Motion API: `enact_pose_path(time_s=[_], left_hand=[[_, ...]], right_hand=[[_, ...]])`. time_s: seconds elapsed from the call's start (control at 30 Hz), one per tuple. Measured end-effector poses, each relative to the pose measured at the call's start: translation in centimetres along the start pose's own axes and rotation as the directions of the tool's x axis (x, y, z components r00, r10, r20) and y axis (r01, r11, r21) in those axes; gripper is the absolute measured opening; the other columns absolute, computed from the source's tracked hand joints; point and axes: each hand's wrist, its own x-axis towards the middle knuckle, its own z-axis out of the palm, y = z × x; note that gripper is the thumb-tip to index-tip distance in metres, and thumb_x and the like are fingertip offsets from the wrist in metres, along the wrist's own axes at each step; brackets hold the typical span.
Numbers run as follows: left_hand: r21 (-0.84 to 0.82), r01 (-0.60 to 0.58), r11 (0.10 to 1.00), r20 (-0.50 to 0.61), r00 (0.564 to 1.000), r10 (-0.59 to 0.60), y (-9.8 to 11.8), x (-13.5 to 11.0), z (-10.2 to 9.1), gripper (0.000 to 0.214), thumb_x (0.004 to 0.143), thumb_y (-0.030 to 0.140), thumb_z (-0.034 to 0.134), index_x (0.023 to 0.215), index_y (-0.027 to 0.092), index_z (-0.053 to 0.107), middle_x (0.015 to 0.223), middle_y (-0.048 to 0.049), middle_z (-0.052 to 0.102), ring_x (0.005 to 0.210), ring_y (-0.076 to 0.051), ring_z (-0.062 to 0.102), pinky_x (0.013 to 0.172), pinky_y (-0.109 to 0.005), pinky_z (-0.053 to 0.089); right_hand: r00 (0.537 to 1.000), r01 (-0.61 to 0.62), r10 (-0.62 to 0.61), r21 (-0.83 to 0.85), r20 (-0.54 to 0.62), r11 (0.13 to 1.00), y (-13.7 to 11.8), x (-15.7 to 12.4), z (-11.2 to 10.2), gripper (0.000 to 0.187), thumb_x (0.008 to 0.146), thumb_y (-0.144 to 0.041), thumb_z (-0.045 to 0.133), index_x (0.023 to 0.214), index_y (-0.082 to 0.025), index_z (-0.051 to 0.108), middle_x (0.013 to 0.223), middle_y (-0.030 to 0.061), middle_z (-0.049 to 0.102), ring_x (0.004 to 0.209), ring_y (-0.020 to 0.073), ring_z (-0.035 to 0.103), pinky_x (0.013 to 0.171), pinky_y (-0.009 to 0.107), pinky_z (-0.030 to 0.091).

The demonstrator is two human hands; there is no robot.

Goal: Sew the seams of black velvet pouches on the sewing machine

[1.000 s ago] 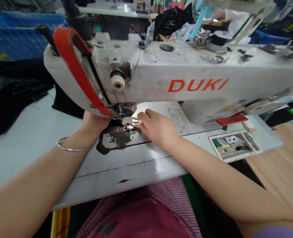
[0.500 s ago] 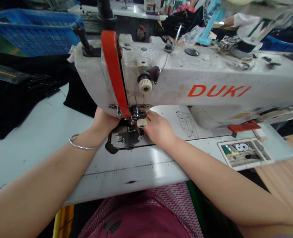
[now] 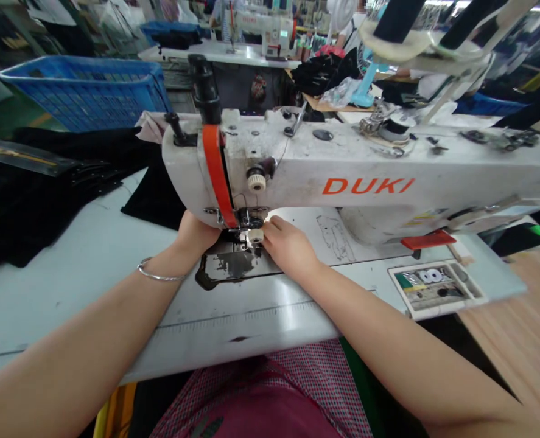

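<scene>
From my remote post I record the left hand [image 3: 199, 234] reaching in from the lower left, its fingers passing behind the head of a white painted-metal sewing machine [image 3: 297, 182]. The head hides the fingertips, so I cannot tell whether that grip is apart, together or clamped. A thin silver-coloured bangle [image 3: 160, 277] encircles the left wrist. The right hand [image 3: 292, 248] enters from the lower right, fingers curled, tips at a small cream-white round wheel [image 3: 255, 236] by the needle area; I cannot tell whether its grip is clamped on anything.

Orange capitals [image 3: 377, 185] on the machine's arm read "DUKI". A yellow-striped sticker [image 3: 427, 216] farther right is too small for me to read, as are any figures on the printed ruler scale [image 3: 260, 314] along the front edge.

The sewing machine stands on a pale grey-green tabletop [image 3: 82, 255]. A curved orange-red strip [image 3: 215, 170] runs down its head, ending just above the needle area. Black cloth [image 3: 155, 194] lies left of the head; a shallow white tray [image 3: 450, 306] of small parts sits at right. Beyond stands a blue plastic basket [image 3: 96, 100]. Black thread cones [image 3: 400, 21] rise above the arm.
</scene>
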Motion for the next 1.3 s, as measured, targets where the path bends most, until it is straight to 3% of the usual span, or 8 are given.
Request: enact_pose_path(time_s=[0.1, 0.2, 0.33, 0.47, 0.6, 1.1, 1.3], left_hand=[[0.001, -0.007, 1.0, -0.02, 1.0, 0.007, 0.1, -0.2, 0.1, 0.041, 0.099, 0.023, 0.047, 0.14, 0.022, 0.056, 0.14, -0.0108, 0.06, 0.139, -0.031, 0.047, 0.118, -0.052, 0.032], [-0.02, -0.03, 0.999, -0.004, 1.0, 0.029, 0.1, 0.0, 0.1, 0.047, 0.095, 0.017, 0.042, 0.138, 0.023, 0.058, 0.136, -0.0074, 0.065, 0.139, -0.028, 0.048, 0.118, -0.046, 0.034], [-0.074, -0.08, 0.994, 0.048, 0.995, 0.084, -0.2, -0.8, -1.7, 0.038, 0.095, 0.026, 0.047, 0.127, 0.024, 0.068, 0.128, -0.0063, 0.07, 0.127, -0.029, 0.059, 0.111, -0.047, 0.045], [-0.141, -0.134, 0.981, 0.119, 0.981, 0.151, -0.3, -3.7, -3.9, 0.029, 0.093, 0.042, 0.059, 0.112, 0.029, 0.076, 0.114, -0.0026, 0.076, 0.111, -0.027, 0.069, 0.105, -0.045, 0.052], [-0.17, -0.159, 0.972, 0.135, 0.974, 0.183, 0.1, -5.5, -4.2, 0.029, 0.097, 0.039, 0.053, 0.11, 0.034, 0.078, 0.116, -0.0002, 0.076, 0.111, -0.024, 0.069, 0.106, -0.044, 0.052], [-0.113, -0.2, 0.973, 0.136, 0.967, 0.215, 0.4, -4.7, -3.7, 0.036, 0.098, 0.027, 0.044, 0.111, 0.032, 0.077, 0.119, 0.0031, 0.075, 0.115, -0.023, 0.067, 0.11, -0.042, 0.049], [-0.053, -0.151, 0.987, 0.13, 0.979, 0.156, -0.3, -3.9, -5.1, 0.03, 0.097, 0.033, 0.05, 0.112, 0.029, 0.075, 0.116, -0.0001, 0.075, 0.114, -0.026, 0.065, 0.108, -0.043, 0.048]], right_hand=[[0.993, -0.11, 0.111, 0.056, -0.03, 0.992, 0.8, -1.6, -1.5, 0.022, 0.104, -0.033, 0.049, 0.112, -0.017, 0.063, 0.101, 0.0077, 0.064, 0.083, 0.0194, 0.06, 0.071, 0.029, 0.043], [0.984, -0.175, 0.176, 0.086, -0.004, 0.981, 2.1, -2.7, -2.5, 0.022, 0.1, -0.037, 0.058, 0.111, -0.02, 0.065, 0.098, 0.0071, 0.064, 0.088, 0.022, 0.06, 0.076, 0.032, 0.044], [0.993, -0.117, 0.118, 0.059, -0.021, 0.991, 2.9, -2.8, -2.1, 0.022, 0.096, -0.037, 0.062, 0.111, -0.022, 0.069, 0.106, 0.0101, 0.064, 0.102, 0.028, 0.056, 0.089, 0.04, 0.042], [0.99, -0.133, 0.139, 0.141, -0.03, 0.981, 2.7, -2.5, -1.4, 0.019, 0.097, -0.033, 0.061, 0.11, -0.022, 0.069, 0.109, 0.0089, 0.065, 0.103, 0.0272, 0.055, 0.091, 0.041, 0.042], [0.991, -0.123, 0.131, 0.195, -0.028, 0.973, 2.6, -2.3, -1.4, 0.016, 0.097, -0.031, 0.061, 0.108, -0.023, 0.069, 0.108, 0.0082, 0.065, 0.103, 0.0267, 0.056, 0.092, 0.041, 0.042], [0.99, -0.116, 0.132, 0.254, -0.048, 0.96, 3.0, -2.2, -1.3, 0.015, 0.094, -0.029, 0.064, 0.107, -0.023, 0.069, 0.107, 0.0076, 0.067, 0.104, 0.0268, 0.058, 0.092, 0.042, 0.043], [0.991, -0.116, 0.13, 0.252, -0.041, 0.961, 3.2, -2.4, -1.4, 0.017, 0.093, -0.028, 0.064, 0.108, -0.023, 0.069, 0.11, 0.0086, 0.067, 0.104, 0.0279, 0.058, 0.092, 0.044, 0.044]])
